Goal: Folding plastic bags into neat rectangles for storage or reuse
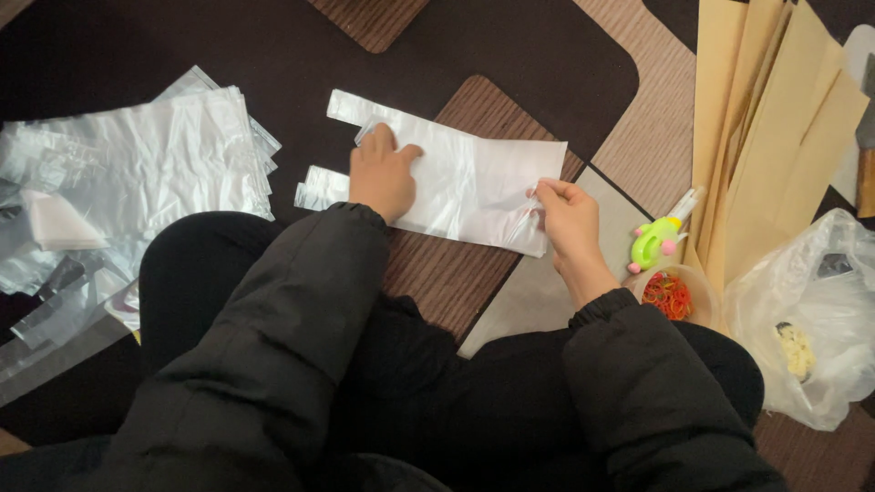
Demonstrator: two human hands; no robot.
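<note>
Your left hand (383, 178) lies flat on the clear plastic bag (460, 182), palm down, fingers together and stretched toward the bag's handle end; its grip is open, pressing the film rather than clasping it. Your right hand (570, 223) has the grip closed in a pinch: thumb and fingertips (540, 191) nip the bag's lower right corner, where the plastic gathers into small creases. The bag lies spread across the patterned brown floor mat (437, 273) in front of your knees, its two handle strips pointing to the left, one above your left hand and one just beside its wrist. To your left sits a loose stack of more clear bags (155, 155). To your right, near the pinching hand, a small green and pink toy-like tool (658, 241) rests beside a cup of red rubber bands (670, 293), with tan paper sheets (775, 128) above and a crumpled white plastic bag (816, 319) further right.
</note>
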